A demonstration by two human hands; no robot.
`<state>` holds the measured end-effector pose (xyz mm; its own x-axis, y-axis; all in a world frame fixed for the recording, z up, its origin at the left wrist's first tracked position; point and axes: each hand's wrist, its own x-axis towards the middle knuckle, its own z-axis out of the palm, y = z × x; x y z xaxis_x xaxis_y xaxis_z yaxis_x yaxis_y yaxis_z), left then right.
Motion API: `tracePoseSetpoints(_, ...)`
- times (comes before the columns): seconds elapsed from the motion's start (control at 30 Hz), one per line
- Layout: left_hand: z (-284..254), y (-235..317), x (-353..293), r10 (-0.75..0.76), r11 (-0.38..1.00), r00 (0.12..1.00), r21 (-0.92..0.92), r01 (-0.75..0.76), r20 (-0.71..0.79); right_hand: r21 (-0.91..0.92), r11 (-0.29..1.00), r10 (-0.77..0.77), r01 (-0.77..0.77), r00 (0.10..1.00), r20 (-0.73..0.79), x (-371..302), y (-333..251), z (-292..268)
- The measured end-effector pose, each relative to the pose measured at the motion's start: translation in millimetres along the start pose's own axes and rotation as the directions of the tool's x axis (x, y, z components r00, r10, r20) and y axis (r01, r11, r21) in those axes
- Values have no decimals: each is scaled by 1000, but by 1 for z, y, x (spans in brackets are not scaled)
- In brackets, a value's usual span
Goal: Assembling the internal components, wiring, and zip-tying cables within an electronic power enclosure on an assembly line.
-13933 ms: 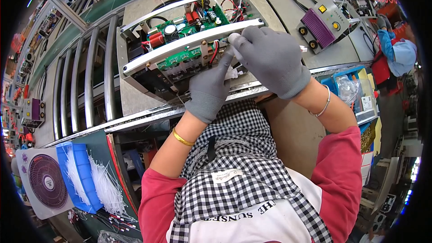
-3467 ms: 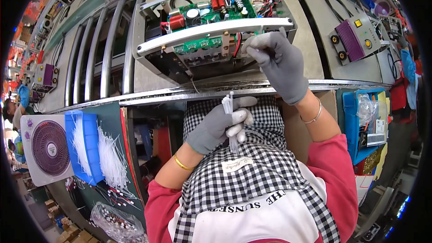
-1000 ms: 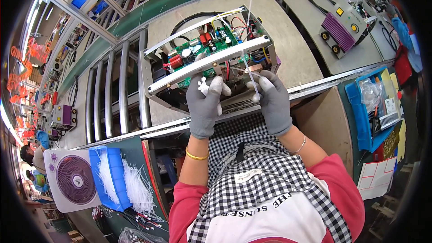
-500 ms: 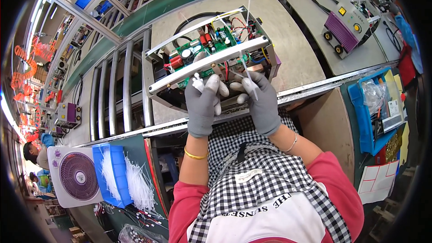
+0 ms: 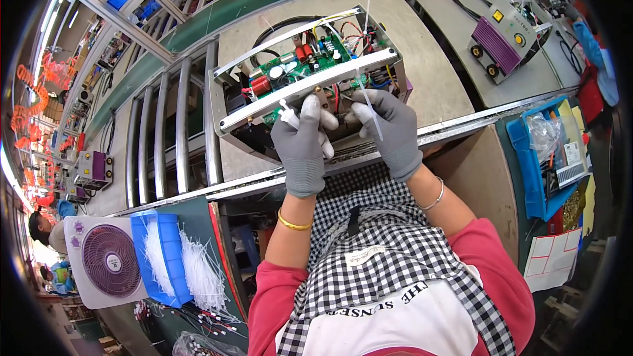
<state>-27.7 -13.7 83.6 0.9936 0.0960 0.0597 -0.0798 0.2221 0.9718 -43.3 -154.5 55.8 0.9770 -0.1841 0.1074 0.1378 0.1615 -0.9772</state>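
Observation:
An open-topped electronic unit (image 5: pixel 303 89) sits on the bench before me, its green circuit board, red parts and wires framed by metal bars. Both my hands wear grey gloves with pale fingertips. At its near side, my left hand (image 5: pixel 300 145) is closed, and a small white knobbed plastic piece (image 5: pixel 288 116) pokes out of it. To the right, my right hand (image 5: pixel 390 128) has its fingers curled at the near bar. A white cable tie (image 5: pixel 370 105) hangs from the wires across these fingers; whether they grip it is unclear. Another white tie (image 5: pixel 368 6) sticks up behind.
Metal rollers (image 5: pixel 182 135) lie left of the unit. A purple-sided unit (image 5: pixel 496 53) stands at the right. Below left are a fan (image 5: pixel 109 260) and a blue bin (image 5: pixel 158 257) beside loose white cable ties (image 5: pixel 201 270). A blue tray (image 5: pixel 544 158) holds bags and tools.
My right hand has moved right, away from the left hand, with its fingers drawn back from the middle. The left hand stays close to the same spot on the unit's near side.

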Motion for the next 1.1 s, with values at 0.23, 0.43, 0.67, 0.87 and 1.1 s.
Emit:
tracePoseSetpoints(0.23,-4,2,-6,-35,999,991,10,34,133,-143,988,-46,58,996,82,9,-6,-2)
tracePoseSetpoints(0.43,-6,-13,-10,109,992,991,62,-113,74,98,986,139,-132,987,-75,2,0,-6)
tracePoseSetpoints(0.67,-11,1,-2,-17,997,992,-68,25,128,47,971,232,-235,971,56,9,-7,-2)
tracePoseSetpoints(0.87,-10,4,7,-68,974,972,-196,114,226,-40,994,102,-101,994,46,4,-7,3)
tracePoseSetpoints(1.1,-5,-12,-2,16,988,999,-155,-20,-27,-485,766,-386,421,905,177,13,-12,6)
